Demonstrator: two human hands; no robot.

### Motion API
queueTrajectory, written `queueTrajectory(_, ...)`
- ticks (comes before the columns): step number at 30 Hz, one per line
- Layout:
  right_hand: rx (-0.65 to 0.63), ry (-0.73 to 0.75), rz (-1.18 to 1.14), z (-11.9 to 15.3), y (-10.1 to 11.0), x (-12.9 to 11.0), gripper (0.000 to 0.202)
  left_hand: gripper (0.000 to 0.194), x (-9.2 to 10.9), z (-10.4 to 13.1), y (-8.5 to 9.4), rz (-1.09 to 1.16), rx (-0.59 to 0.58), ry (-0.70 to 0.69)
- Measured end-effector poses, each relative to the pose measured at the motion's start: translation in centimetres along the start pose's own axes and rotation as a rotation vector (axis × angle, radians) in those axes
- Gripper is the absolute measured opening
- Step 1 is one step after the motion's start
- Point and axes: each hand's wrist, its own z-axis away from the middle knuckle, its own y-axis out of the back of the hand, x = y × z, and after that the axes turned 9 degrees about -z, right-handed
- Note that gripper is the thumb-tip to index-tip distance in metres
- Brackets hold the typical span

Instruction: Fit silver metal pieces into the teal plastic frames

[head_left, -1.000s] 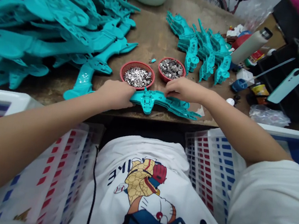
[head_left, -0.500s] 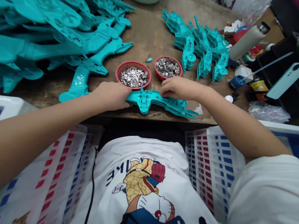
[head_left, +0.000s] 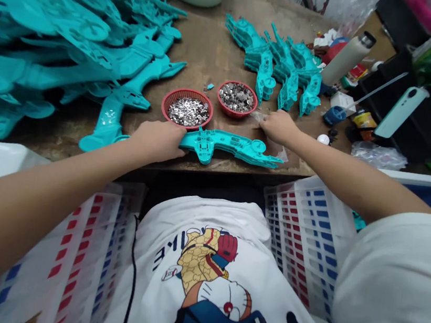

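My left hand (head_left: 158,141) is closed round the left end of a long turquoise plastic part (head_left: 221,142), which lies at the table's front edge with its ribbed, hollow side up. My right hand (head_left: 279,126) is on the table beyond the part's right end, apart from it. Its fingers are drawn together at a piece of clear plastic film (head_left: 259,116); whatever they hold is hidden. Behind the part stand two red baskets: the left basket (head_left: 164,107) has shiny flat metal pieces in it, the right basket (head_left: 237,115) small darker metal pieces.
A high heap of turquoise parts (head_left: 75,47) covers the table's left side. Several more parts (head_left: 266,65) lie in a row at the back right. Further right are a bottle (head_left: 346,59), a blue cup (head_left: 335,115) and a phone case (head_left: 400,113). White crates (head_left: 303,215) flank my lap.
My right hand has left the turquoise part and moved right to the plastic film. My left hand keeps its hold. The view has shifted slightly.
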Motion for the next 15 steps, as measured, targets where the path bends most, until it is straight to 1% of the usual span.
queueTrajectory(2,0.050,-0.018,-0.084,0.5,1.3,-0.4,0.026,0.057,0.0,0.0,-0.2,0.007,0.007,-0.005)
queueTrajectory(4,0.155,-0.004,-0.281,1.5,3.1,-1.3,0.030,0.056,0.1,0.1,-0.3,0.022,0.018,-0.015)
queueTrajectory(6,0.268,0.098,-0.481,2.9,4.7,-2.8,0.035,0.056,0.1,0.1,-0.3,0.026,0.024,-0.015)
queueTrajectory(7,0.298,0.162,-0.541,3.6,5.2,-3.8,0.036,0.057,0.2,0.1,-0.3,0.023,0.026,-0.012)
queueTrajectory(8,0.306,0.210,-0.566,4.2,5.5,-4.8,0.036,0.058,0.2,0.1,-0.3,0.018,0.024,-0.008)
queueTrajectory(10,0.277,0.243,-0.540,4.9,5.6,-6.6,0.035,0.058,0.2,0.0,-0.2,0.008,0.018,0.000)
queueTrajectory(12,0.241,0.226,-0.484,5.1,5.3,-7.8,0.034,0.057,0.2,0.2,0.0,0.003,0.013,0.003)
queueTrajectory(15,0.218,0.193,-0.431,4.8,5.2,-8.5,0.034,0.056,0.1,1.2,0.9,-0.023,-0.005,0.006)
